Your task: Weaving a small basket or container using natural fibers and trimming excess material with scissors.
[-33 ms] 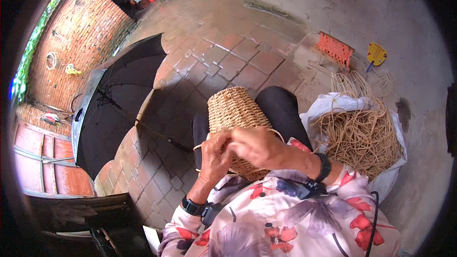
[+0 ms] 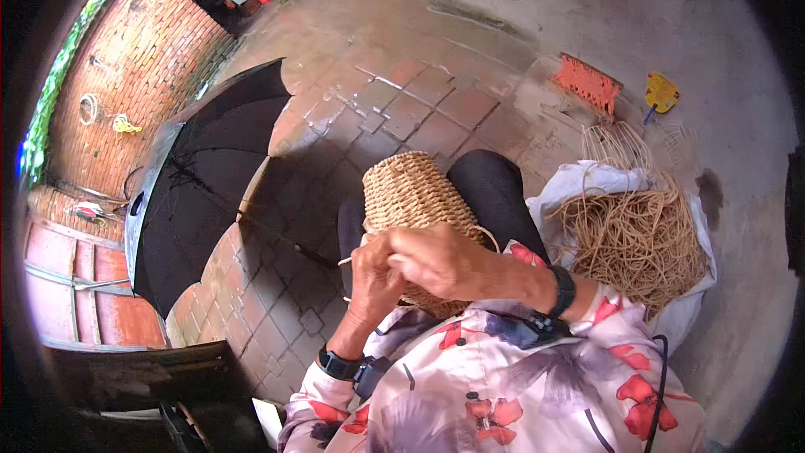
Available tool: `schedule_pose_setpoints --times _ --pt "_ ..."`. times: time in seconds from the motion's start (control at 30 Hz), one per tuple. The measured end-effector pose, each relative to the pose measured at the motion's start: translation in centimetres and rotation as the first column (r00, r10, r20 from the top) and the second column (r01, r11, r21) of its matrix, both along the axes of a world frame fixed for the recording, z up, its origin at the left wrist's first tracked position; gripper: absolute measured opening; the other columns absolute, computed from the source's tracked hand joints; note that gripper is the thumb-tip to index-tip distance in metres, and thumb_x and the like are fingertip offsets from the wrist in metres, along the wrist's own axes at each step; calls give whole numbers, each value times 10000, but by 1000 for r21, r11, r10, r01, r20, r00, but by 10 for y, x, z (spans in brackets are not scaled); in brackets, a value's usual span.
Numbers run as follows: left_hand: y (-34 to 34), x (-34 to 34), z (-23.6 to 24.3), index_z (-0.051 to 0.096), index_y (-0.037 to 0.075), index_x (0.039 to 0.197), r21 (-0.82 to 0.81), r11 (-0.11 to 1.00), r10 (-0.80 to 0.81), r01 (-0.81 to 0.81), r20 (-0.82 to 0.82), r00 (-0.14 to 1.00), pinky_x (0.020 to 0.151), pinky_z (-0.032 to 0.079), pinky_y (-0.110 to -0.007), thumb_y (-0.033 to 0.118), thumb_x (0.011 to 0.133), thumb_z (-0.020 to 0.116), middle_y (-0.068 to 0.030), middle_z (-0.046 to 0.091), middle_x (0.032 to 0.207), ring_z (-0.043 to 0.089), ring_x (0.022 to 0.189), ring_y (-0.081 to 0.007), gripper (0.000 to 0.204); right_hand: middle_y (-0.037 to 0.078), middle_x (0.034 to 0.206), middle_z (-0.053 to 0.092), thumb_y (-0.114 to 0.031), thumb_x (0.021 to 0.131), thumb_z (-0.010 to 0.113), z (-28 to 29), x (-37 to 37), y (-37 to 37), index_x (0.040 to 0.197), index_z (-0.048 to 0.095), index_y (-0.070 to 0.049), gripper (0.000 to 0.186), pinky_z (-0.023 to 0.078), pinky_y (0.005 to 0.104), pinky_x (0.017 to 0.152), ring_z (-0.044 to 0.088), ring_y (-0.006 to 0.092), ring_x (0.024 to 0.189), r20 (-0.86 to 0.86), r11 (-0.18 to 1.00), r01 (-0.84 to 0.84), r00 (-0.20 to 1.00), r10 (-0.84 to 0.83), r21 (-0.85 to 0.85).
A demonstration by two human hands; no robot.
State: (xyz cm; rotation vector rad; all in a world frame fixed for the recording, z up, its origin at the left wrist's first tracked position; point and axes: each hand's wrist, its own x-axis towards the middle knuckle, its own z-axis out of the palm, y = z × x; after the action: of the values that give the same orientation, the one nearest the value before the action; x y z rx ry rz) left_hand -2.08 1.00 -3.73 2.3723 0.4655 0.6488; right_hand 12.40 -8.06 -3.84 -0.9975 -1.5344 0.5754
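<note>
A tapered basket [image 2: 412, 191] of pale brown twisted straw cord lies across my lap between dark trouser legs, its narrower end pointing away from me. Both hands meet over its near part and hide much of the weave there. My left hand [image 2: 375, 278] is closed, and a pale cord end [image 2: 345, 262] sticks out on its left side. Against it presses my right hand [image 2: 443, 262], fingers curled and thumb towards the left fingers; what they grip is hidden. A thin cord loop [image 2: 490, 237] shows on the basket's right side, just past the right hand.
At my right, a white sack [image 2: 557, 193] holds a tangled heap of straw cord [image 2: 633, 243]. An open black umbrella [image 2: 210, 164] rests on the wet tiles [image 2: 402, 117] at left. An orange perforated block [image 2: 587, 84] and a yellow fan [image 2: 662, 94] are near the right wall.
My right hand has shifted slightly left against the left hand and looks sharper than before. The basket has barely moved in the picture.
</note>
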Motion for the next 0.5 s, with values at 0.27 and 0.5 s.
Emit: schedule_pose_setpoints --times 0.27,0.5 --pt "-10 0 0 634 11 822 89 996 15 -25 114 993 682 458 -384 45 749 642 -126 643 745 603 730 -319 81 130 761 520 -116 817 570 37 6 9 859 517 -35 106 459 377 674 549 312 758 367 923 97 898 -242 372" --pt "-10 8 7 643 41 847 -59 996 66 -69 -54 996 692 439 -321 50 810 638 -84 668 777 624 694 -243 39 115 818 558 -226 781 693 27 52 -16 1016 536 -50 333 480 394 719 585 317 854 104 933 355 932 -348 -57"
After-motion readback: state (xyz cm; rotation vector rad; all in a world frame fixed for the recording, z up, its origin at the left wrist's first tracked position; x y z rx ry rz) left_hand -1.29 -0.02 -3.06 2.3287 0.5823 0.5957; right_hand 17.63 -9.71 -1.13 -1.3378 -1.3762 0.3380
